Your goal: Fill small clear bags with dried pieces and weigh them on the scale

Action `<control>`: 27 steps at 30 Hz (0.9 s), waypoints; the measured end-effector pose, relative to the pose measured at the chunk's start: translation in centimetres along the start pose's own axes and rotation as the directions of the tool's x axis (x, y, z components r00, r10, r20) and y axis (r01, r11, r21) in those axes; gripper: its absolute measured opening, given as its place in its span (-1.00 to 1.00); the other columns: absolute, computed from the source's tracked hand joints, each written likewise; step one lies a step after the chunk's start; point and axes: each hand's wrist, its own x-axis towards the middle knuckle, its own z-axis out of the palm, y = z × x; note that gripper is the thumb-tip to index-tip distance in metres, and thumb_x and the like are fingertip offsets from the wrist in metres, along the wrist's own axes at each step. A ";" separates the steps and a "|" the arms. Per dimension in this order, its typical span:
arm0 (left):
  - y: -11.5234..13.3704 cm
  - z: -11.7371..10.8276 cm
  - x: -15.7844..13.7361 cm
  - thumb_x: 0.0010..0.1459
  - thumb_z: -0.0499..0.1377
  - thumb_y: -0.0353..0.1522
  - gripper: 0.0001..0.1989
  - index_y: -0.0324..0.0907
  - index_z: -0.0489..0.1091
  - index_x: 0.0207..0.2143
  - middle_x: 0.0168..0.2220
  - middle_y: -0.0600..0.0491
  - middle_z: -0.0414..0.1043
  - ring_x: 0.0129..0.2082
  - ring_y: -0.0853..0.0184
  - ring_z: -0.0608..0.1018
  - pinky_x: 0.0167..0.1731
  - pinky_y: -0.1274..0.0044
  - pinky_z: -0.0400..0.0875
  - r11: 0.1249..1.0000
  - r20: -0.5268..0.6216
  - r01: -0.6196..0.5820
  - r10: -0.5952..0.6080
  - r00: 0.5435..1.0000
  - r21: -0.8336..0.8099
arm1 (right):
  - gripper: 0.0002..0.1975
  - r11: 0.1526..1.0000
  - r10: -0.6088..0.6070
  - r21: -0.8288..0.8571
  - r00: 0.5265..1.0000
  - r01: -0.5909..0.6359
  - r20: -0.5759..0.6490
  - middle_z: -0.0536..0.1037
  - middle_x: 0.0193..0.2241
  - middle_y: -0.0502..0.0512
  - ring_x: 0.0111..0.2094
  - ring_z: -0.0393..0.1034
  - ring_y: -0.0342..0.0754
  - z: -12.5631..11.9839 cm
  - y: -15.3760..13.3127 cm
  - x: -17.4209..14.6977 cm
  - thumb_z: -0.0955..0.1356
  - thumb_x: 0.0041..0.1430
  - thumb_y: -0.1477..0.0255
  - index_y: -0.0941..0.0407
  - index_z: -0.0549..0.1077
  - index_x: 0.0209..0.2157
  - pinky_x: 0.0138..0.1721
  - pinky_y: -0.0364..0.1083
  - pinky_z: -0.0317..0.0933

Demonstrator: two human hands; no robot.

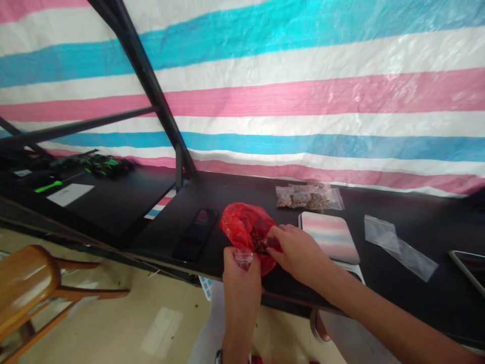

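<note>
A crumpled red plastic bag (238,222) sits with its mouth open near the table's front edge. Small dark brown dried bits (259,240) show inside it. At the bag's front rim, my left hand (242,278) is closed on a small clear zip bag (243,259). My right hand (297,250) reaches into the red bag from the right. Its thumb and fingers are pinched together among the bits; what lies between them is hard to make out. Right of that hand stands a small scale (329,237) with a shiny, striped-looking top, partly covered by my forearm.
Filled clear bags (308,196) lie behind the scale. Flat zip bags (399,245) are to its right, and a phone-like device (470,268) lies at the far right. A dark phone (197,232) is left of the red bag. A wooden stool (28,283) stands lower left.
</note>
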 end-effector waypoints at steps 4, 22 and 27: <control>-0.1 0.6 -0.2 0.03 0.30 -0.33 -0.75 -0.08 0.23 -0.36 -0.49 0.24 0.29 -0.52 0.40 0.41 -0.46 0.56 0.34 0.972 -0.010 -0.027 0.025 1.000 -0.234 | -0.80 0.990 0.094 0.111 0.996 -0.092 -0.011 0.67 -0.08 0.18 -0.03 0.55 0.14 0.4 0.5 -0.4 0.46 0.31 0.39 0.08 0.58 -0.04 -0.09 -0.03 0.27; 0.2 2.1 0.5 0.08 0.33 -0.29 -0.69 -0.09 0.19 -0.36 -0.50 0.27 0.23 -0.56 0.48 0.32 -0.50 0.65 0.25 0.901 0.084 -0.037 0.081 0.993 -0.432 | -0.82 0.682 0.207 0.703 0.975 -0.202 0.080 0.73 -0.36 0.11 -0.35 0.61 -0.01 1.6 2.5 1.3 0.39 0.32 0.39 0.15 0.65 -0.25 -0.37 -0.14 0.34; -0.4 1.3 1.0 0.15 0.34 -0.20 -0.75 -0.12 0.36 -0.29 -0.35 0.15 0.33 -0.40 0.38 0.46 -0.30 0.53 0.44 0.932 -0.040 -0.231 0.229 0.973 -0.278 | -0.80 0.659 0.189 0.730 0.979 -0.181 0.073 0.74 -0.34 0.10 -0.33 0.62 -0.01 -0.1 2.4 1.2 0.39 0.32 0.38 0.14 0.67 -0.20 -0.35 -0.14 0.34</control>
